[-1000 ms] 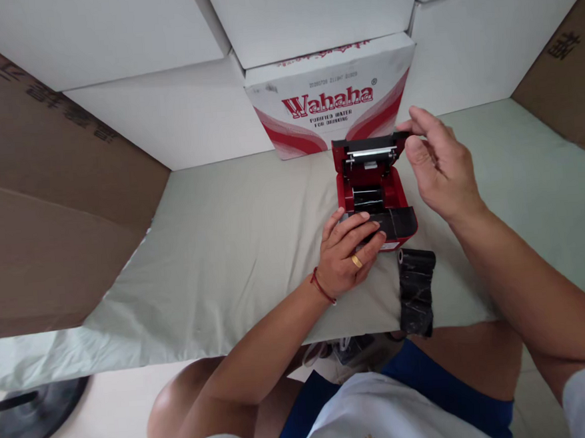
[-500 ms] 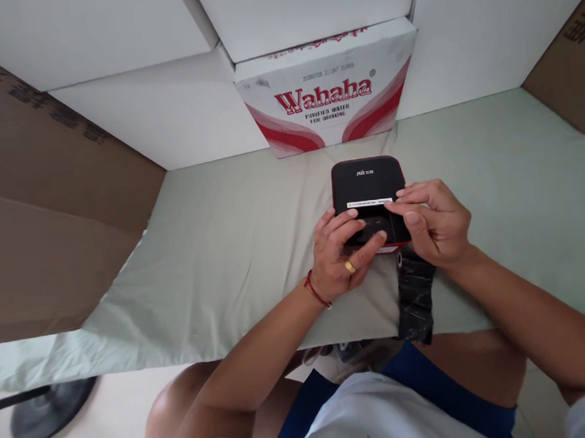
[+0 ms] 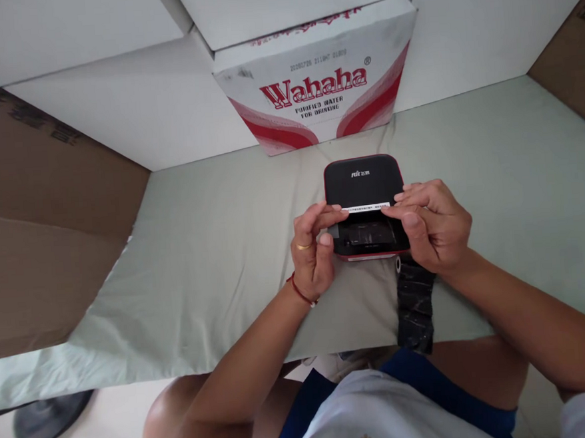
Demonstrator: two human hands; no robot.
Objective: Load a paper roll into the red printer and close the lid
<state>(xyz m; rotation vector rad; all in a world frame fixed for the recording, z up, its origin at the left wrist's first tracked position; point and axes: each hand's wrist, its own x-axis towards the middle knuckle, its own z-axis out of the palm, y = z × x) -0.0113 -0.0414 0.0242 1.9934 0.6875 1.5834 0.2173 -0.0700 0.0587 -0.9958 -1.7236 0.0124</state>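
Observation:
A small black and red printer (image 3: 364, 187) lies on the pale green cloth (image 3: 215, 264) with its lid down. My left hand (image 3: 313, 251), wearing a gold ring and a red wrist cord, curls at the printer's left side with its fingertips on the lid edge. My right hand (image 3: 433, 226) rests on the right side, its fingers pressed on the lid near the white label strip. A black roll in plastic wrap (image 3: 415, 300) lies just below my right hand, at the table's front edge.
A white and red Wahaha water carton (image 3: 313, 77) stands right behind the printer, among plain white boxes (image 3: 115, 118). Brown cardboard (image 3: 42, 216) walls the left side and the far right corner. A dark round base (image 3: 48, 416) sits on the floor at lower left.
The printer's lid was up a second ago and is now down. My right hand came from the lid's top corner onto the lid. My left hand moved from the front panel to the left edge.

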